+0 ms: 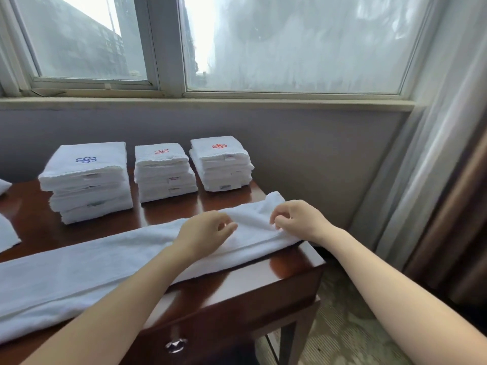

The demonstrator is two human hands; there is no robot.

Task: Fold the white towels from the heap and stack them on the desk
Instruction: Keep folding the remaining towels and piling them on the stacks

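Two hands are being held at the right end of the white towel (105, 264), which is lying as a narrow strip across the desk (276, 267), its long axis running from near left to far right. Its edge is being pinched by the right hand (297, 219). The left hand (205, 230) is being rested just beside it, fingers curled; a grip cannot be told. Probably this end is being readied for carrying leftward along the strip. Three stacks of folded towels (166, 175) are standing behind.

No legible text; tags (174, 179) on the folded towels (163, 164) too small.
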